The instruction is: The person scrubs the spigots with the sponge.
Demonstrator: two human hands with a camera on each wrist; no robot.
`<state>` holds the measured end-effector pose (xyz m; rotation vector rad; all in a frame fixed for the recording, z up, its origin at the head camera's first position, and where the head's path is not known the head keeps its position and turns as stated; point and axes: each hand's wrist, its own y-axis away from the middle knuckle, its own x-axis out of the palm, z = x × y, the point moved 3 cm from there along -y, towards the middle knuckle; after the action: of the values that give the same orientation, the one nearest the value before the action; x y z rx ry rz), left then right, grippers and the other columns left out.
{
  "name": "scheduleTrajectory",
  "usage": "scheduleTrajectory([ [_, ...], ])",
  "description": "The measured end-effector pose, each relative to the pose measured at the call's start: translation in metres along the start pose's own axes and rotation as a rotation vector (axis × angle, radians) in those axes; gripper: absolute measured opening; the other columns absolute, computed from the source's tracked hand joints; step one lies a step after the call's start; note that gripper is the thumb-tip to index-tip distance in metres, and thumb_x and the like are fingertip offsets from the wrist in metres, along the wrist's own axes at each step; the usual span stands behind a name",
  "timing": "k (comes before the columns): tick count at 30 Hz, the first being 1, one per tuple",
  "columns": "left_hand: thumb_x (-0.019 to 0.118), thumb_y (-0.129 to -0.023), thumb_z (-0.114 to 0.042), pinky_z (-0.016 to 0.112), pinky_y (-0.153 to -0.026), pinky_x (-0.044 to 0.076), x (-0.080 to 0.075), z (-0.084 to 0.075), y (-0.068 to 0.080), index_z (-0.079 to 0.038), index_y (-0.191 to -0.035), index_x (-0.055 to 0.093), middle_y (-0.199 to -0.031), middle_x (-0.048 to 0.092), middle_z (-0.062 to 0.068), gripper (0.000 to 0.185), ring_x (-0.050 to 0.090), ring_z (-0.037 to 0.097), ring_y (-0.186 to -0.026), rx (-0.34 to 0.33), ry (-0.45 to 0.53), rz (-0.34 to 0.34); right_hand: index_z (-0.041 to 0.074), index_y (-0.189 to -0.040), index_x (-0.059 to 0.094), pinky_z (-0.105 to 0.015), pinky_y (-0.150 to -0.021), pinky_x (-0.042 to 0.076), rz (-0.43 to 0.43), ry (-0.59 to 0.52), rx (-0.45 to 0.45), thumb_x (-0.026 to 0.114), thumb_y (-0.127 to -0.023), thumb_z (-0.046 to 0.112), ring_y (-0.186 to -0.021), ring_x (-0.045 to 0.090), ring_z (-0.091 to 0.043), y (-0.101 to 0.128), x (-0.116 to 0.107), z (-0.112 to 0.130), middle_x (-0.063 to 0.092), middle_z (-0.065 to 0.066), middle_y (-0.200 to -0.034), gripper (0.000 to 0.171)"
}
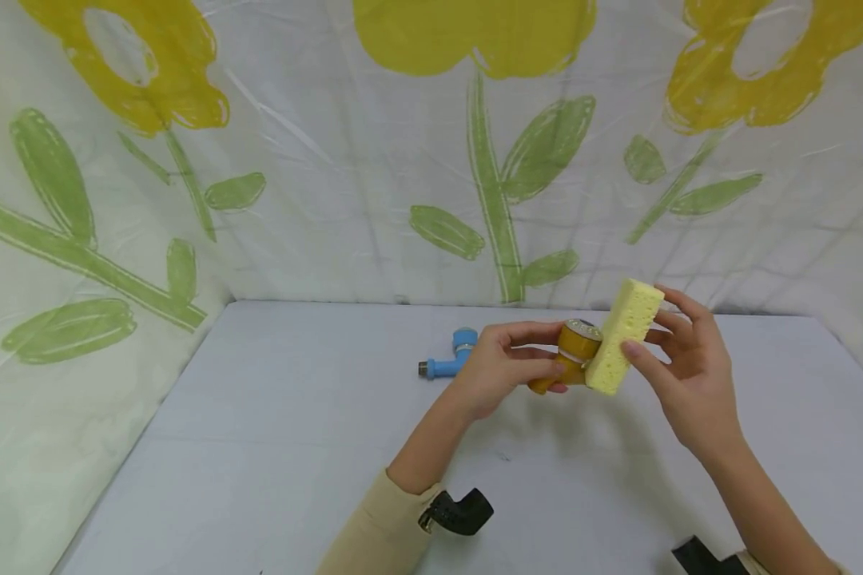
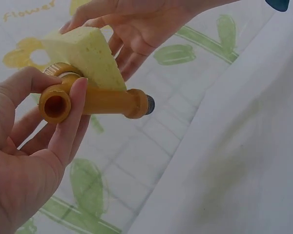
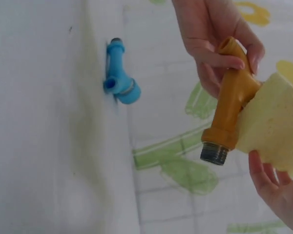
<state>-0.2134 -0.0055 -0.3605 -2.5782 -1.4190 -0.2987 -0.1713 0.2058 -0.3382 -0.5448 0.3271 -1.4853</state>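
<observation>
- My left hand has its fingers clamped on the orange tap.
- My right hand pinches the yellow sponge against it (blue tap lies near the table's back edge).

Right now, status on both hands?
Left hand grips orange tap. Right hand holds yellow sponge against it. Blue tap lies on table, clear of both.

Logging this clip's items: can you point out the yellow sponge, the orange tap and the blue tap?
yellow sponge [image 1: 624,337], head view, on its broad front face.
orange tap [image 3: 229,109], right wrist view, on the middle of its body.
blue tap [image 3: 118,78], right wrist view, on its body where the branches meet.
</observation>
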Motion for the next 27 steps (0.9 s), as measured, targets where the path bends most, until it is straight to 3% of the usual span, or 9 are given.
scheduleTrajectory([
  [4,0.064,-0.096,0.014,0.041,-0.082,0.067,-0.0001,0.0006,0.0004,0.011,-0.143,0.059,-0.138,0.064,0.028,0.047,0.075,0.014,-0.095,-0.001,0.011,0.011,0.003,-0.153,0.046,-0.020,-0.087,0.060,0.023,-0.100,-0.012,0.049,-0.089,-0.033,-0.105,0.064,-0.020,-0.0008,-0.0038,-0.0039,0.065,-0.009,-0.133,0.073],
  [9,0.068,-0.095,0.013,0.034,-0.079,0.066,-0.0023,-0.0001,0.0009,0.007,-0.142,0.061,-0.135,0.069,0.022,0.049,0.075,0.009,-0.084,-0.021,0.014,-0.020,0.001,-0.154,0.043,-0.022,-0.088,0.061,0.070,-0.193,-0.041,0.051,-0.087,-0.036,-0.110,0.062,-0.023,-0.0009,-0.0029,-0.0051,0.061,-0.013,-0.138,0.076],
  [12,0.070,-0.094,0.013,0.034,-0.079,0.066,-0.0032,-0.0016,0.0005,0.007,-0.141,0.063,-0.133,0.070,0.021,0.048,0.075,0.009,-0.085,-0.016,0.004,-0.027,0.000,-0.153,0.043,-0.022,-0.088,0.061,0.066,-0.195,-0.048,0.053,-0.086,-0.036,-0.111,0.062,-0.023,-0.0009,-0.0020,-0.0033,0.060,-0.012,-0.138,0.076],
  [19,0.069,-0.094,0.014,0.040,-0.081,0.067,-0.0045,-0.0032,0.0002,0.013,-0.135,0.064,-0.131,0.070,0.025,0.042,0.076,0.010,-0.091,0.017,-0.015,-0.008,0.000,-0.153,0.042,-0.019,-0.087,0.061,-0.047,-0.112,0.023,0.048,-0.085,-0.037,-0.108,0.062,-0.017,-0.0012,-0.0027,-0.0010,0.062,-0.004,-0.135,0.078],
  [27,0.070,-0.091,0.016,0.035,-0.075,0.067,-0.0063,-0.0045,0.0017,0.014,-0.133,0.064,-0.127,0.071,0.028,0.042,0.075,0.009,-0.086,0.082,-0.040,0.008,0.003,-0.153,0.045,-0.026,-0.091,0.062,0.031,-0.266,0.012,0.045,-0.096,-0.026,-0.118,0.065,-0.022,0.0002,-0.0062,-0.0056,0.060,-0.012,-0.140,0.065],
])
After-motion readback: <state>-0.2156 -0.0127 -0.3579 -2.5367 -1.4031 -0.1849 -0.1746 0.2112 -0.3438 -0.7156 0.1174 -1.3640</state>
